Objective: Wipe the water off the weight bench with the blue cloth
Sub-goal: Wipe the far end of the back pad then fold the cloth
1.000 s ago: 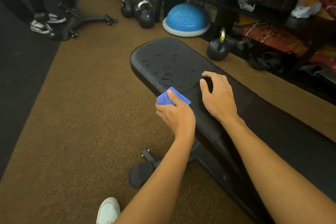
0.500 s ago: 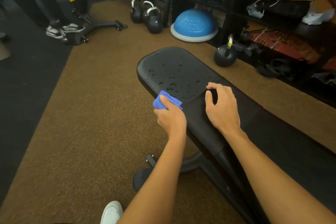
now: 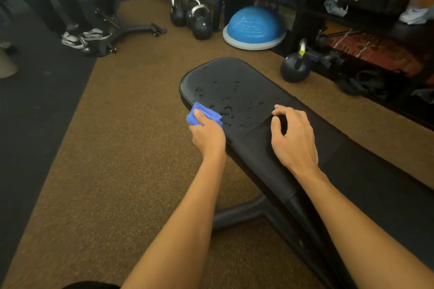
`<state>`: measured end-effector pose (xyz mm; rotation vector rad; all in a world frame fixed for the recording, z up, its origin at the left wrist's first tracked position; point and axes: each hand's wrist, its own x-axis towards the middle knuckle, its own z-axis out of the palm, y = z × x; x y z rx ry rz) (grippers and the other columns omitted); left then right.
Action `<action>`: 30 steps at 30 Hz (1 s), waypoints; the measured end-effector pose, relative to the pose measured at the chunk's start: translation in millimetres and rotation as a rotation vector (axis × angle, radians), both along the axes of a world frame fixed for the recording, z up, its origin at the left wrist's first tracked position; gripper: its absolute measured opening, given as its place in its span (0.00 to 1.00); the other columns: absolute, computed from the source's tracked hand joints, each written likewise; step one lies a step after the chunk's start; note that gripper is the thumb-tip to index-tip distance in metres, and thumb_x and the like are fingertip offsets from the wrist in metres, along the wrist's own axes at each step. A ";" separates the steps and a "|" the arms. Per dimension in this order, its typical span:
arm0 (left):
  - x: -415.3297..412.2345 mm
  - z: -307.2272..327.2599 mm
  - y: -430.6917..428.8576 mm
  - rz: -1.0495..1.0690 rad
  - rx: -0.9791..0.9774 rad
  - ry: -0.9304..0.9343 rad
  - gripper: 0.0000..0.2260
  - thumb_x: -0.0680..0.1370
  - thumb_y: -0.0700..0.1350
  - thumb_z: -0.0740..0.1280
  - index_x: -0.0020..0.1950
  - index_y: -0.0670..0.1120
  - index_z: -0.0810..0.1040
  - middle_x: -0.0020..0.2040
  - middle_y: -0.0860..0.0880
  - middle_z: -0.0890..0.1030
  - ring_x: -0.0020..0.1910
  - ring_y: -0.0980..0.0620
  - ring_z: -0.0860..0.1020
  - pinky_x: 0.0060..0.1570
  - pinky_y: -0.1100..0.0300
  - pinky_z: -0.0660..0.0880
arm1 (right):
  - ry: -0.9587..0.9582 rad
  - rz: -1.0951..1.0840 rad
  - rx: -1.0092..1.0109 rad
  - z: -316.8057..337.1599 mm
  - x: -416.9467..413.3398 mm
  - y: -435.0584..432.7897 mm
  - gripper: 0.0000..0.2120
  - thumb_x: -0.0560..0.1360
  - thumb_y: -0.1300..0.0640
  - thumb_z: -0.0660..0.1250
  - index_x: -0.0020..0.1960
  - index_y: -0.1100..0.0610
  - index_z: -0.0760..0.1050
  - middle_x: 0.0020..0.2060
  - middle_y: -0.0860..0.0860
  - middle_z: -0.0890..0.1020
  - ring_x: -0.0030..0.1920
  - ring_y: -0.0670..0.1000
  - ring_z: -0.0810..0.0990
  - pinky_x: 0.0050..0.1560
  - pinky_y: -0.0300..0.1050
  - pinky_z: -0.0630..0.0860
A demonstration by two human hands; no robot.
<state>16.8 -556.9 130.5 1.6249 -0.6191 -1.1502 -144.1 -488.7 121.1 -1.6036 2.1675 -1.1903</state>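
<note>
1. Brown speckled carpet covers the floor [image 3: 117, 148], and the table stands on it with bare walking room along its 9 o'clock side.
2. The table [image 3: 312, 148] is the black padded weight bench. It runs from 4 o'clock at the frame edge to a rounded end just above centre, so its wet end lies within reach of both arms.
3. The right hand [image 3: 293, 138] sits on the dry panel at 4 o'clock of the wet patch. Its fingers [image 3: 279, 109] are loosely arched and a little apart, tips on the padding, holding nothing. It looks like a brace for the lean forward, kept clear of the water.
4. The left hand [image 3: 207, 135] is at the pad's near-left edge, at 8 o'clock of the patch. Its fingers are curled round the cloth, with the thumb [image 3: 199, 115] pressed on top. This is probably where the first stroke starts.
5. The blue cloth [image 3: 212, 116] is bunched small under that hand and touches the pad just beside the nearest drops.
6. Water droplets [image 3: 225, 98] are scattered from the cloth out toward 12 o'clock. Wiping looks barely begun.
</note>
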 end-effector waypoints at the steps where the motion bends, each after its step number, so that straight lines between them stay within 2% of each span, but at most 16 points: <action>1: 1.0 1.2 -6.4 0.021 -0.007 -0.010 0.24 0.88 0.62 0.50 0.65 0.45 0.75 0.50 0.49 0.82 0.43 0.55 0.79 0.37 0.61 0.69 | -0.005 -0.001 0.000 0.2 0.1 -0.1 0.10 0.85 0.50 0.61 0.64 0.46 0.77 0.68 0.43 0.78 0.72 0.44 0.71 0.67 0.42 0.65; 4: -1.6 -0.4 4.6 0.002 -0.027 -0.008 0.21 0.88 0.61 0.50 0.62 0.47 0.73 0.47 0.52 0.80 0.46 0.53 0.80 0.39 0.60 0.70 | -0.015 -0.003 0.005 -0.8 -0.3 0.3 0.09 0.85 0.49 0.61 0.63 0.44 0.77 0.68 0.42 0.78 0.71 0.44 0.72 0.67 0.44 0.67; 7: -11.0 -15.1 41.8 -0.098 -0.061 -0.056 0.19 0.88 0.60 0.50 0.63 0.49 0.73 0.49 0.51 0.81 0.49 0.55 0.81 0.43 0.61 0.72 | -0.021 -0.003 0.013 -0.1 -1.3 0.2 0.09 0.85 0.48 0.60 0.63 0.43 0.76 0.69 0.41 0.77 0.72 0.44 0.71 0.66 0.44 0.66; 9: -11.0 -22.0 59.7 -0.155 -0.098 -0.069 0.18 0.88 0.59 0.50 0.63 0.50 0.73 0.49 0.52 0.80 0.44 0.64 0.80 0.41 0.69 0.72 | -0.003 0.001 0.012 0.7 -1.5 -0.3 0.10 0.85 0.49 0.60 0.63 0.44 0.77 0.69 0.41 0.78 0.72 0.44 0.71 0.66 0.44 0.65; 11: -4.5 -22.4 55.7 -0.199 -0.119 -0.053 0.15 0.89 0.58 0.51 0.60 0.52 0.73 0.46 0.54 0.79 0.38 0.67 0.78 0.37 0.71 0.71 | 0.009 0.011 0.019 0.4 -1.8 1.0 0.10 0.86 0.49 0.60 0.64 0.45 0.77 0.70 0.41 0.77 0.73 0.41 0.69 0.66 0.40 0.63; 13: 3.9 -18.9 34.2 -0.192 -0.110 -0.012 0.15 0.88 0.59 0.50 0.61 0.54 0.73 0.48 0.54 0.79 0.44 0.62 0.79 0.44 0.66 0.72 | 0.020 0.020 0.026 0.3 -2.1 1.6 0.10 0.86 0.50 0.60 0.64 0.46 0.77 0.70 0.40 0.77 0.73 0.38 0.68 0.63 0.30 0.59; 15: 13.0 -14.6 6.1 -0.143 -0.093 0.020 0.20 0.88 0.61 0.50 0.66 0.52 0.73 0.52 0.52 0.80 0.52 0.52 0.80 0.52 0.57 0.74 | 0.033 0.011 0.033 1.6 -0.9 3.6 0.10 0.86 0.51 0.60 0.64 0.46 0.77 0.71 0.39 0.77 0.73 0.36 0.67 0.61 0.25 0.57; 17: 20.1 -13.1 -21.9 -0.091 -0.084 0.037 0.21 0.87 0.62 0.50 0.68 0.51 0.72 0.53 0.51 0.81 0.53 0.51 0.81 0.52 0.54 0.74 | 0.032 0.003 0.037 2.8 1.0 4.9 0.10 0.86 0.51 0.61 0.64 0.45 0.77 0.71 0.38 0.76 0.74 0.37 0.68 0.64 0.28 0.58; 20: 33.2 -12.0 -60.0 -0.043 -0.096 0.052 0.19 0.88 0.62 0.51 0.66 0.51 0.72 0.51 0.53 0.80 0.48 0.56 0.79 0.47 0.57 0.72 | 0.033 -0.002 0.043 4.1 2.6 5.8 0.10 0.86 0.51 0.61 0.65 0.45 0.77 0.72 0.38 0.76 0.75 0.37 0.68 0.69 0.39 0.62; 22: 44.2 -12.1 -81.6 -0.052 -0.102 0.064 0.21 0.88 0.61 0.51 0.69 0.50 0.73 0.55 0.51 0.82 0.50 0.56 0.80 0.45 0.59 0.72 | 0.047 -0.006 0.039 3.9 3.9 5.1 0.10 0.86 0.51 0.61 0.65 0.45 0.77 0.72 0.37 0.76 0.76 0.37 0.68 0.70 0.40 0.63; 24: 52.3 -14.1 -93.5 -0.072 -0.111 0.066 0.21 0.88 0.62 0.51 0.69 0.51 0.74 0.57 0.50 0.82 0.53 0.52 0.81 0.48 0.58 0.73 | 0.059 -0.015 0.051 4.7 4.8 4.8 0.10 0.87 0.48 0.61 0.65 0.45 0.77 0.72 0.35 0.76 0.76 0.37 0.67 0.70 0.41 0.64; 27: 48.8 -18.4 -82.7 -0.078 -0.152 0.032 0.18 0.88 0.61 0.51 0.67 0.52 0.73 0.51 0.54 0.81 0.48 0.57 0.80 0.45 0.60 0.72 | 0.065 -0.013 0.018 4.7 7.2 4.5 0.13 0.84 0.45 0.59 0.65 0.44 0.77 0.72 0.34 0.76 0.76 0.38 0.68 0.70 0.44 0.65; 30: 32.3 -26.9 -49.6 -0.086 -0.184 0.001 0.17 0.88 0.61 0.52 0.66 0.53 0.72 0.52 0.52 0.82 0.48 0.56 0.81 0.48 0.58 0.76 | 0.055 -0.011 -0.023 3.9 6.5 4.7 0.12 0.84 0.48 0.61 0.64 0.47 0.79 0.71 0.37 0.78 0.75 0.39 0.70 0.71 0.43 0.67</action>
